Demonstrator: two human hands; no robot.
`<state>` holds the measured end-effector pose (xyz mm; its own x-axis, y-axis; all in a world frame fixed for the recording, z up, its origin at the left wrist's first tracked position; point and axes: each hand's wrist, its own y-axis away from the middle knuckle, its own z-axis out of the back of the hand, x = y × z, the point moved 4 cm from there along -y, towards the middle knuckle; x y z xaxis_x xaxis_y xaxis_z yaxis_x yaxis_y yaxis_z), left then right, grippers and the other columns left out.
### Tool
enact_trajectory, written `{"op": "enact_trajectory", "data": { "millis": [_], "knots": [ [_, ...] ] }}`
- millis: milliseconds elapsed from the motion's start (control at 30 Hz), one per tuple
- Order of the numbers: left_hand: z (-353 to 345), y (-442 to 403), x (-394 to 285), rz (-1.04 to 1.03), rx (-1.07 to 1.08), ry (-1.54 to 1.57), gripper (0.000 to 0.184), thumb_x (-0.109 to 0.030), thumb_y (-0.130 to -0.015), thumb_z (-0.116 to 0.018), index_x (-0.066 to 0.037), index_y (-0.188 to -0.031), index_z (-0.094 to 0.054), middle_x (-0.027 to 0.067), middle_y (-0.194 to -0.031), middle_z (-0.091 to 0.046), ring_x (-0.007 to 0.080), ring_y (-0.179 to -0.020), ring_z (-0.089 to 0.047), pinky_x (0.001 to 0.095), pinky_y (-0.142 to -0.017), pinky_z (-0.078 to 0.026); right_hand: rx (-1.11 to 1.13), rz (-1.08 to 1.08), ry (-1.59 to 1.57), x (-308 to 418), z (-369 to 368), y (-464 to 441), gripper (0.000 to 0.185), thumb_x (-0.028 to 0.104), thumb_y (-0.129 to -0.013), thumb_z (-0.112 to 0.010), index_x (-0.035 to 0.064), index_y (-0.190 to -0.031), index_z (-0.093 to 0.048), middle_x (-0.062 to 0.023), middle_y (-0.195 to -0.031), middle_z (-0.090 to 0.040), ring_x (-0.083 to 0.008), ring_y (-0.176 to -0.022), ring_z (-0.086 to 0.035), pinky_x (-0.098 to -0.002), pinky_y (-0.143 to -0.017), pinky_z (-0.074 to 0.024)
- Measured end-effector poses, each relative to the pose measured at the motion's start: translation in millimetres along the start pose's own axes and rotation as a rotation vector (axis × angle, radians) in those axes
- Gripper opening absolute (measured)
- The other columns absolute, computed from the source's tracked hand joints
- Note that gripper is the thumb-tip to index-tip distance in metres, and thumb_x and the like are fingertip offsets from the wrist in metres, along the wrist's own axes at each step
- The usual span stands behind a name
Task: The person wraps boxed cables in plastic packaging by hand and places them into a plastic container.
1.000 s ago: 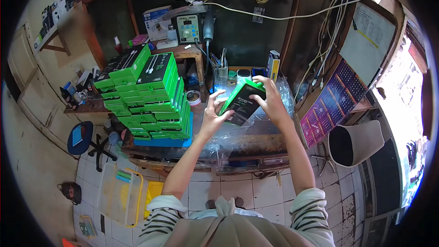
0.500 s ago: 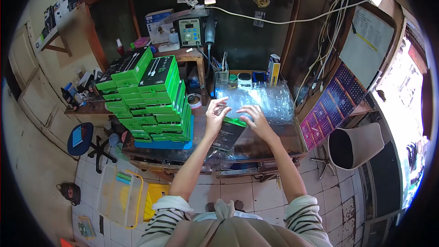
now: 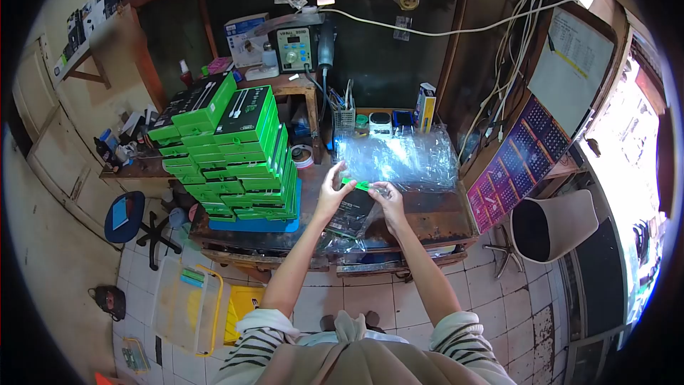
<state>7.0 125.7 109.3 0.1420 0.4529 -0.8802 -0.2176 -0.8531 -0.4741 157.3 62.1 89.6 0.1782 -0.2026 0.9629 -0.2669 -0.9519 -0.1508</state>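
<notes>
A small flat box [image 3: 350, 215] with a black face and a bright green end is between my hands at the front of the desk, its green end away from me. My left hand [image 3: 330, 196] grips the left corner of that green end, thumb on the edge. At the right corner, my right hand [image 3: 389, 207] pinches with thumb and fingertips. Crinkled clear plastic [image 3: 343, 244] shows around the box's near end. Beyond my fingers lies a pile of shiny clear plastic sleeves [image 3: 420, 160].
Stacked green-and-black boxes [image 3: 246, 160] stand on a blue board [image 3: 288, 226] to the left. Behind are a tape roll [image 3: 302, 156], a pen holder [image 3: 343, 115], a soldering or hot-air station [image 3: 295, 50] and hanging cables [image 3: 509, 64]. A white chair [image 3: 563, 224] is at right.
My right hand has come left and down, its spread fingers closing onto the box's green end. My left hand has lowered slightly, and the box sits a little further left.
</notes>
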Motion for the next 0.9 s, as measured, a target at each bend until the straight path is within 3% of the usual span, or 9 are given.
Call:
{"op": "enact_trajectory", "data": {
  "millis": [33, 100, 133, 367, 533, 700, 767, 833, 900],
  "knots": [
    [3, 4, 2, 0.000, -0.003, -0.004, 0.047, -0.019, -0.078, -0.067, -0.001, -0.118, -0.049, 0.0087, -0.119, -0.050, 0.0145, -0.097, -0.054, 0.0281, -0.090, -0.039, -0.048, -0.045, -0.099, -1, -1, 2, 0.022, 0.004, -0.076, -0.066, 0.0014, -0.095, -0.056, -0.0027, -0.089, -0.059, -0.0073, -0.083, -0.053, -0.0208, -0.074, -0.0425],
    [2, 10, 11, 0.342, 0.056, 0.154, 0.037, -0.020, -0.082, -0.063, 0.000, -0.111, -0.054, 0.0071, -0.108, -0.058, 0.0119, -0.094, -0.054, 0.0267, -0.086, -0.041, -0.071, -0.040, -0.190, 3, -6, 2, 0.017, 0.003, -0.075, -0.066, 0.0023, -0.089, -0.056, -0.0028, -0.088, -0.058, -0.0075, -0.081, -0.053, -0.0207, -0.073, -0.0428],
    [4, 9, 4, 0.307, 0.049, 0.123, 0.026, -0.019, -0.084, -0.060, 0.001, -0.100, -0.060, 0.0056, -0.093, -0.063, 0.0106, -0.089, -0.056, 0.0258, -0.083, -0.041, -0.099, -0.036, -0.279, 5, -7, 1, 0.014, 0.002, -0.075, -0.066, 0.0031, -0.083, -0.055, -0.0029, -0.087, -0.058, -0.0077, -0.079, -0.053, -0.0207, -0.072, -0.0430],
    [1, -24, -62, 0.165, -0.032, 0.226, 0.017, -0.013, -0.085, -0.057, 0.003, -0.090, -0.063, 0.0077, -0.081, -0.064, 0.0119, -0.077, -0.061, 0.0241, -0.072, -0.048, -0.088, 0.314, 0.014, 78, -18, -24, 0.016, 0.002, -0.076, -0.065, 0.0034, -0.083, -0.051, -0.0038, -0.076, -0.057, -0.0105, -0.067, -0.056, -0.0226, -0.057, -0.0437],
    [2, -50, -108, -0.013, -0.046, 0.108, 0.013, -0.013, -0.083, -0.060, -0.002, -0.085, -0.066, 0.0000, -0.074, -0.062, 0.0035, -0.065, -0.050, 0.0169, -0.058, -0.035, -0.091, 0.412, 0.060, 143, -28, -30, 0.015, 0.003, -0.077, -0.065, 0.0031, -0.085, -0.051, -0.0043, -0.076, -0.057, -0.0098, -0.066, -0.056, -0.0216, -0.058, -0.0434],
    [0, -60, -128, 0.012, -0.028, 0.190, 0.012, -0.014, -0.083, -0.061, -0.003, -0.087, -0.064, -0.0009, -0.073, -0.059, 0.0029, -0.061, -0.047, 0.0173, -0.053, -0.035, -0.089, 0.502, 0.079, 178, -27, -32, 0.017, 0.002, -0.077, -0.064, 0.0031, -0.089, -0.052, -0.0036, -0.076, -0.058, -0.0085, -0.067, -0.057, -0.0207, -0.060, -0.0445],
    [-4, -59, -126, 0.021, -0.014, 0.207, 0.012, -0.014, -0.083, -0.061, -0.003, -0.087, -0.063, -0.0001, -0.074, -0.059, 0.0037, -0.062, -0.050, 0.0174, -0.054, -0.038, -0.087, 0.490, 0.124, 168, -24, -34, 0.027, 0.004, -0.077, -0.064, 0.0021, -0.100, -0.051, -0.0075, -0.084, -0.059, -0.0131, -0.077, -0.057, -0.0242, -0.070, -0.0451],
    [-11, -56, -114, 0.038, 0.027, 0.301, 0.012, -0.012, -0.083, -0.061, -0.001, -0.086, -0.059, 0.0030, -0.074, -0.060, 0.0071, -0.062, -0.056, 0.0198, -0.056, -0.046, -0.310, 0.713, 0.472, 156, -20, -23, 0.040, 0.006, -0.076, -0.065, 0.0017, -0.111, -0.046, -0.0125, -0.102, -0.054, -0.0183, -0.092, -0.053, -0.0301, -0.081, -0.0430],
    [-13, -54, -101, 0.071, 0.055, 0.288, 0.012, -0.011, -0.084, -0.059, 0.001, -0.088, -0.058, 0.0067, -0.078, -0.060, 0.0119, -0.067, -0.060, 0.0243, -0.062, -0.052, -0.298, 0.655, 0.500, 120, -12, -18, 0.055, 0.010, -0.075, -0.067, 0.0017, -0.120, -0.037, -0.0151, -0.117, -0.043, -0.0235, -0.106, -0.045, -0.0347, -0.089, -0.0378]
  ]
}}
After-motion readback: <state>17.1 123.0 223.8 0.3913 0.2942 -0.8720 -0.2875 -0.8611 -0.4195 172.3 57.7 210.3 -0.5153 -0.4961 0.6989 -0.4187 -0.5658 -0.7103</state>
